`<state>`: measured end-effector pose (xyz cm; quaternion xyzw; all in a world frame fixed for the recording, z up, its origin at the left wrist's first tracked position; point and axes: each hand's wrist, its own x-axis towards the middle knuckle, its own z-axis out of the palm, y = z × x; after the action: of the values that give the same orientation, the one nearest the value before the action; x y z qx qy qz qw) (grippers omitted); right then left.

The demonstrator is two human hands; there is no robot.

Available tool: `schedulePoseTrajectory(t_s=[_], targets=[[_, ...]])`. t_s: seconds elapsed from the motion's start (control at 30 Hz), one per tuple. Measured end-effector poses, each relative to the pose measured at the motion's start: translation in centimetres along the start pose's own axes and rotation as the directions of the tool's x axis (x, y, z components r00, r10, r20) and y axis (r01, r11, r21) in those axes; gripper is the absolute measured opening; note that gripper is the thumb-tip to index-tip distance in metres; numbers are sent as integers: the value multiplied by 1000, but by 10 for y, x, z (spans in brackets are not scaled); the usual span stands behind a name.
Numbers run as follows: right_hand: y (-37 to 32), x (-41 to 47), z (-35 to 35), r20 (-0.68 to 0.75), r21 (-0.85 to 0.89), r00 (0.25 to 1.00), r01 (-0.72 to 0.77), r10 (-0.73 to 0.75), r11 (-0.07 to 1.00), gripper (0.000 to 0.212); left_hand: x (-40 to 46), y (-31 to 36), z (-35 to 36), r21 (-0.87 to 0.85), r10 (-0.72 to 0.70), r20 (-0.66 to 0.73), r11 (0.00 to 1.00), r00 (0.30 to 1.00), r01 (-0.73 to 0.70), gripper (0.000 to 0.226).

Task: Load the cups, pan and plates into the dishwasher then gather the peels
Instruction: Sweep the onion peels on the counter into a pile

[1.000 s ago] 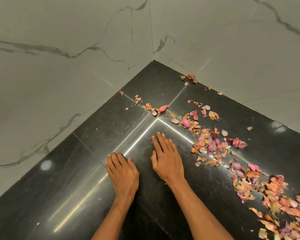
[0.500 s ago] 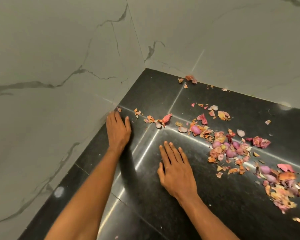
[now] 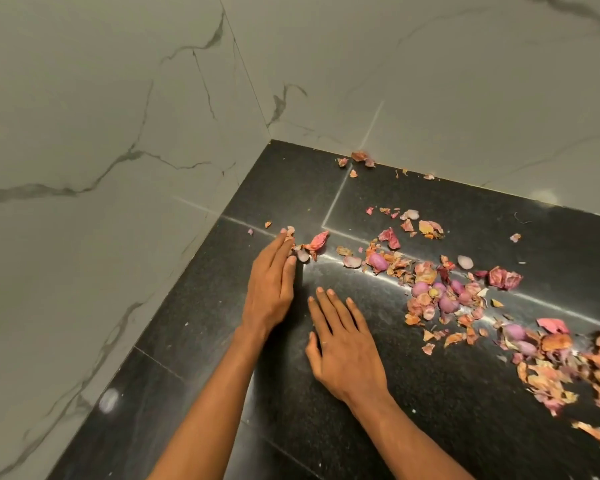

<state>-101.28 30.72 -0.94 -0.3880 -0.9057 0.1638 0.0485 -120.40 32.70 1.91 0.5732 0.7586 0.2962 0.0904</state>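
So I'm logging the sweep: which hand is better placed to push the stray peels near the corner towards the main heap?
The left hand: its fingertips already touch those stray peels. The right hand lies flat on the counter, short of them.

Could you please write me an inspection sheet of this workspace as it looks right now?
Surface: black countertop, glossy, seamed, in a corner.
Job's things: peels strewn in a band running right; small pieces at the back wall; cups, pan and plates nothing seen.
Clutter: pink bulbs among the peels.
Grippers: left hand on edge, straight fingers against peels; right hand flat, open, on the countertop.
Cables: nothing seen.
Surroundings: marbled wall tiles on both sides.
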Motion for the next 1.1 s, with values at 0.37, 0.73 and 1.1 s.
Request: schedulePoseTrajectory(t_s=[0.37, 0.73, 1.1], targets=[[1, 0, 1, -5, 9, 1000, 15, -15, 1000, 65, 61, -68, 3, 435, -302, 102, 870, 948, 231, 82], [0, -1, -10, 23, -15, 999, 42, -42, 999, 49, 27, 82, 50, -308, 165, 410, 951, 897, -34, 51], [-1, 0, -12, -3, 57, 1000, 23, -23, 998, 65, 76, 2, 46, 291, -194, 107, 944, 975, 155, 66]])
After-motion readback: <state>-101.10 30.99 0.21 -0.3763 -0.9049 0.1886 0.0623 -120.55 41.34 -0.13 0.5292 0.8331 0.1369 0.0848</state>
